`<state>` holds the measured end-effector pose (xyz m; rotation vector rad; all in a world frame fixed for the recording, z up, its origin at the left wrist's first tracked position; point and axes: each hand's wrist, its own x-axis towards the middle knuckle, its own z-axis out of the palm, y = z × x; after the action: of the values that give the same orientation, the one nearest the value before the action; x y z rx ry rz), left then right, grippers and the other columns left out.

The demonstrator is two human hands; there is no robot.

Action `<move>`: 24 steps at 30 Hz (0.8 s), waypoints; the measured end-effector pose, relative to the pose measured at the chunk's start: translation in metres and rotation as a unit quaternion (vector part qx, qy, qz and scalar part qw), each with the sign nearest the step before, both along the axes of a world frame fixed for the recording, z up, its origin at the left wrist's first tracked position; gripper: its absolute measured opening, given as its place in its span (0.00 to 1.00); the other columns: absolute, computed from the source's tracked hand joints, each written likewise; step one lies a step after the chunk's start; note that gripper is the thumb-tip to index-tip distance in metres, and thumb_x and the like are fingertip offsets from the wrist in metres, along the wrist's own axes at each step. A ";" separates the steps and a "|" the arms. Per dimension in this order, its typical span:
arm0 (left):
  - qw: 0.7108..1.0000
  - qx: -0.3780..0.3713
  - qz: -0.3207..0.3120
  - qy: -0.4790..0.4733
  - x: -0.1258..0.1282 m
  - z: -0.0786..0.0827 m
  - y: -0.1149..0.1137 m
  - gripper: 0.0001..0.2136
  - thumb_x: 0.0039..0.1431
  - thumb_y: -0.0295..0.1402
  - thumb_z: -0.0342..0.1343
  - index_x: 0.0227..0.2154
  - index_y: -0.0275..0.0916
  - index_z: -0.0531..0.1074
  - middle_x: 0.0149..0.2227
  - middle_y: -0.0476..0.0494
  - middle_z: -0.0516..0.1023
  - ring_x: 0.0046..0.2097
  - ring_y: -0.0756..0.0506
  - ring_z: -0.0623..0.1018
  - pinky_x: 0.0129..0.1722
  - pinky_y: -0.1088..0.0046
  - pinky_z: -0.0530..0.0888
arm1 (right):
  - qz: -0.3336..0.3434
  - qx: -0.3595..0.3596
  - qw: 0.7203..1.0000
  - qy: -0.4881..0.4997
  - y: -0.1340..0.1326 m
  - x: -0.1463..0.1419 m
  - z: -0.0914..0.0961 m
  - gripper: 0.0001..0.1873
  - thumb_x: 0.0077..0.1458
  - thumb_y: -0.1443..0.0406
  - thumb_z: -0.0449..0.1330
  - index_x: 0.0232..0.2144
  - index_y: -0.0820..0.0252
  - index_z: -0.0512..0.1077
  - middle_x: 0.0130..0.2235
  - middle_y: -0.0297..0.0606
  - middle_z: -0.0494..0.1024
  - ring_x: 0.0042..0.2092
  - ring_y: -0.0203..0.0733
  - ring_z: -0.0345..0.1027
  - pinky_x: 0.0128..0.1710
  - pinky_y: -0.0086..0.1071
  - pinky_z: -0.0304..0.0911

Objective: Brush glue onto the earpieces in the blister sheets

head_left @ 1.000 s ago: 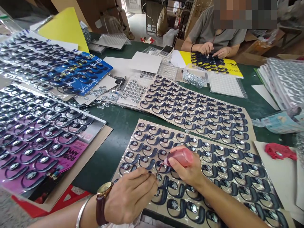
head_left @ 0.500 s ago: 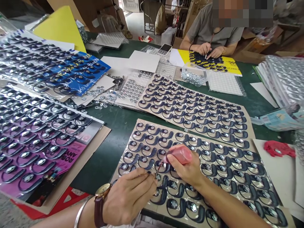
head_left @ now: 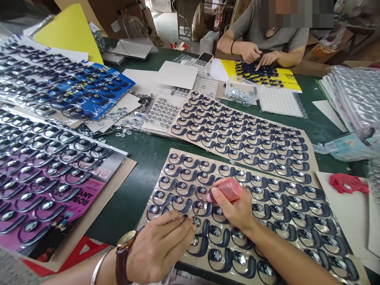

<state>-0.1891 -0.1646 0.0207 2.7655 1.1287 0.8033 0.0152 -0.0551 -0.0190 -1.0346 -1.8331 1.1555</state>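
Note:
My left hand [head_left: 160,247], with a watch and a bangle at the wrist, is closed around thin, pointed tweezers [head_left: 196,215]. Their tip is at one of the dark curved pieces with a shiny round centre, on the near brown card [head_left: 191,215]. In my right hand [head_left: 239,211] is a translucent pink squeeze bottle [head_left: 227,190], its nozzle pointing left and down, close to the tweezers' tip. Rows of these dark pieces under clear film cover the card. My fingers hide the tweezers' grip end.
Behind lies a second filled brown card [head_left: 234,132]. Purple [head_left: 62,198] and blue [head_left: 111,85] printed sheets with dark pieces are on the left. Loose shiny discs [head_left: 121,132] lie mid-table, a red cloth [head_left: 348,184] at right. Across the table a co-worker's hands [head_left: 261,57] work over a yellow sheet.
My view has shifted slightly. My hands stay in nearly the same place, the tweezers and bottle still close together. The co-worker's hands have moved a little apart and up from the yellow sheet.

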 end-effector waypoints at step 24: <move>1.000 -0.008 0.000 -0.013 0.000 0.001 0.002 0.19 0.66 0.23 0.36 0.40 0.23 0.74 0.41 0.33 0.78 0.43 0.42 0.78 0.47 0.65 0.74 | 0.014 0.046 0.998 -0.027 0.002 -0.005 0.006 0.05 0.54 0.62 0.61 0.30 0.57 0.71 0.25 0.32 0.78 0.23 0.37 0.72 0.24 0.28 0.67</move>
<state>-0.1889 -0.1624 0.0213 2.7346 1.1242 0.8239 0.0102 -0.0530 -0.0125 -0.9988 -1.9303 1.0588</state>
